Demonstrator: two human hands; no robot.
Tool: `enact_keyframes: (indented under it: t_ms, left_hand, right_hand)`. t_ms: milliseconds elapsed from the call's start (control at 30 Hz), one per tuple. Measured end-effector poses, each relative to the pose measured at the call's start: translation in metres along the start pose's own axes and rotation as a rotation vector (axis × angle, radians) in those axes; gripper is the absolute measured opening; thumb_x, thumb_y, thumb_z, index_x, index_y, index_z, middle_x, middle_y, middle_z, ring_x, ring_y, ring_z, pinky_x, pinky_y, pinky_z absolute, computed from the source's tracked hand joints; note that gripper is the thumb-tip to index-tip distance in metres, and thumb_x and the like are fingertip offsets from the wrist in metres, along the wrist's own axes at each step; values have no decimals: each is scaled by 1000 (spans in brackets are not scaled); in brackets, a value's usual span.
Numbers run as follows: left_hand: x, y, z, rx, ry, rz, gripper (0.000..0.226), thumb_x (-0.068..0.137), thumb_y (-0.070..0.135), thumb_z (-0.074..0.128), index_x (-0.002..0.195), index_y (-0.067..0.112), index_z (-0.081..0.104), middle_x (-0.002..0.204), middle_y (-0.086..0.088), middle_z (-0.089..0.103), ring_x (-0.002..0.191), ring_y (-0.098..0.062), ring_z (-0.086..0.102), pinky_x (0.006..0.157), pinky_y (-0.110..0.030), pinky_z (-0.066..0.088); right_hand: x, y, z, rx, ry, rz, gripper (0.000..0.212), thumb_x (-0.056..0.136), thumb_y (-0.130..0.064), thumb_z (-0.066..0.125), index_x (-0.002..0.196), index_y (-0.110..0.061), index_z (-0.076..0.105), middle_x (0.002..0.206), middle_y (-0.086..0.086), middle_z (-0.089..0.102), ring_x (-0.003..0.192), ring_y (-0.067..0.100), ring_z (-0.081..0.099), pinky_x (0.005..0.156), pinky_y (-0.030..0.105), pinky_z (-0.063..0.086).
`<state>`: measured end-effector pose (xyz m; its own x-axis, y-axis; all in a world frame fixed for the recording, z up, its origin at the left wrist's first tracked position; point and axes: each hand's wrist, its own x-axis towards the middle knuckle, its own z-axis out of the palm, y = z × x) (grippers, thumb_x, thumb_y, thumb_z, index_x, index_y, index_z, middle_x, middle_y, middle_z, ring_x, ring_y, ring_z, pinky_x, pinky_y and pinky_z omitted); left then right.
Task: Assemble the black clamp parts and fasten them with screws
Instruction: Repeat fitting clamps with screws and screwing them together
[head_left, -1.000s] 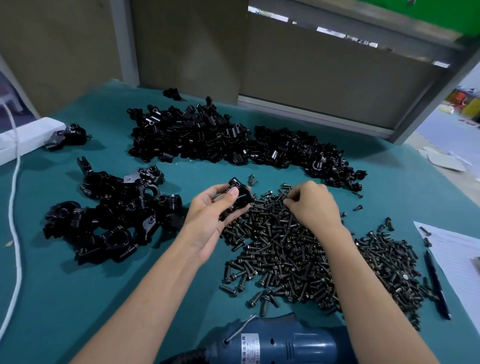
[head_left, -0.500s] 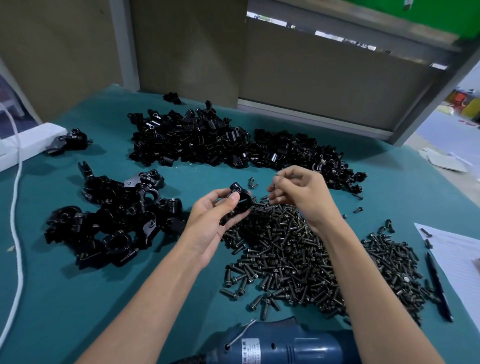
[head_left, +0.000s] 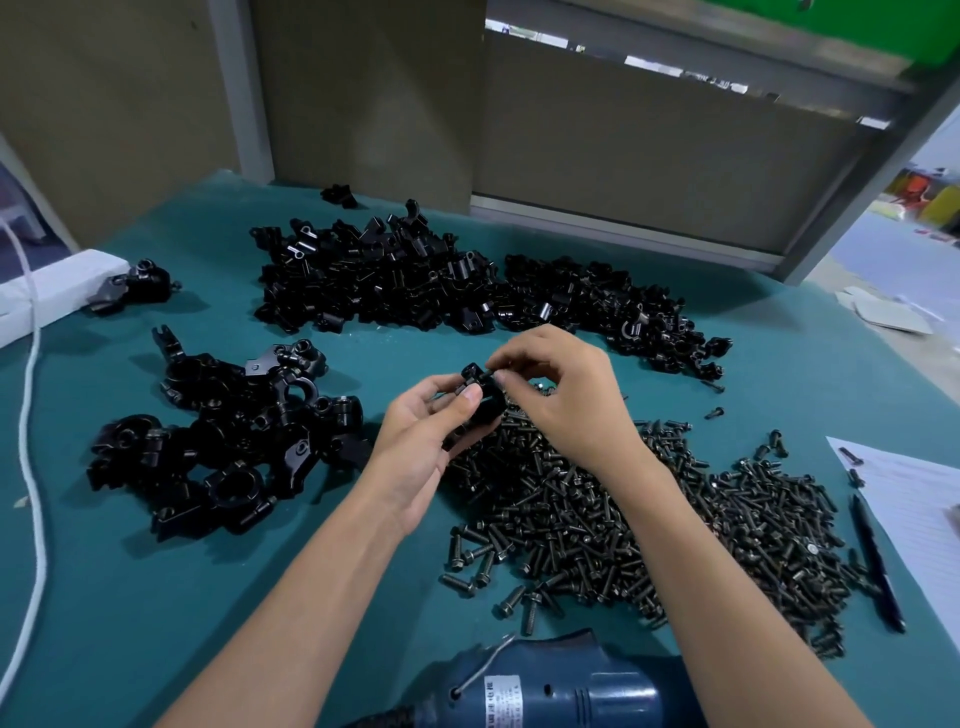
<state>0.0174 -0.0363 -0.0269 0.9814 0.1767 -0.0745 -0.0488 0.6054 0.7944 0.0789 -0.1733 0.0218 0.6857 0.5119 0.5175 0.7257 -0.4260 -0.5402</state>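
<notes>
My left hand (head_left: 423, 436) grips a black clamp part (head_left: 485, 402) above the green table, thumb across its front. My right hand (head_left: 563, 387) pinches a small dark screw (head_left: 490, 374) and holds it against the top of that clamp part. Under and right of my hands spreads a big pile of dark screws (head_left: 649, 525). A heap of small black clamp pieces (head_left: 415, 280) lies at the back. Larger black clamp bodies (head_left: 228, 441) lie in a heap at the left.
A blue electric screwdriver (head_left: 561, 691) lies at the near edge. A pen (head_left: 878, 566) and white paper (head_left: 919, 504) sit at the right. At the far left are a white box (head_left: 57, 286), a white cord (head_left: 31, 415) and one black clamp (head_left: 135, 286).
My right hand lifted out of the screw pile with a screw and moved left to the clamp part in my left hand. The left hand kept its grip.
</notes>
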Motion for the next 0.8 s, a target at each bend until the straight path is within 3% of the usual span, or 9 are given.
enact_keyframes:
  t_ms: [100,233,333,500,567,633,700,800]
  left_hand:
    - [-1,0,0,27,4,21,13,92,4,59,105,4,62,88,-4,74,91,-21,70,76,-24,58]
    - [0,-2,2,113,17,47,13,93,4,59,106,4,62,80,3,72,83,-8,69,86,-31,58]
    - [1,-3,2,117,22,67,12,92,3,59,103,6,62,80,3,72,82,-6,68,88,-32,58]
    - [-1,1,2,16,32,65,14,88,5,62,102,7,60,91,-3,76,90,-16,72,76,-25,59]
    - [-1,4,2,-79,28,33,23,81,10,64,102,3,59,95,-8,76,97,-22,72,77,-28,59]
    - [0,5,1,-146,54,6,24,82,8,63,104,0,58,99,-13,75,101,-26,71,79,-31,60]
    - [1,6,0,-168,73,-3,18,91,3,58,107,-2,57,102,-15,75,101,-27,71,81,-33,60]
    - [2,7,-1,-174,74,-1,16,94,1,55,109,-4,55,106,-17,73,103,-28,71,81,-33,60]
  right_hand:
    - [-1,-1,1,8,40,-39,13,83,4,72,93,-5,76,94,6,68,85,15,66,81,24,55]
    - [-1,-3,3,-60,26,-110,16,82,8,71,88,-4,78,91,7,68,83,17,65,80,16,50]
    - [-1,-5,2,-28,28,-99,19,84,8,69,94,-5,78,91,6,72,84,16,68,80,23,54]
    - [-2,-4,-13,222,-55,111,44,93,9,54,114,-27,68,103,-5,74,102,3,67,91,26,54]
    - [-2,8,-22,144,34,224,55,93,12,47,106,-38,67,105,-7,72,95,3,67,80,29,58]
    - [-2,24,-33,30,139,396,58,90,16,42,99,-35,68,108,-4,71,87,1,66,68,22,57]
    - [-7,39,-43,-128,139,548,54,87,16,41,99,-28,71,108,-3,71,86,2,64,71,23,56]
    - [-13,54,-47,-320,-14,684,51,86,14,41,102,-21,74,109,3,72,95,19,65,77,34,56]
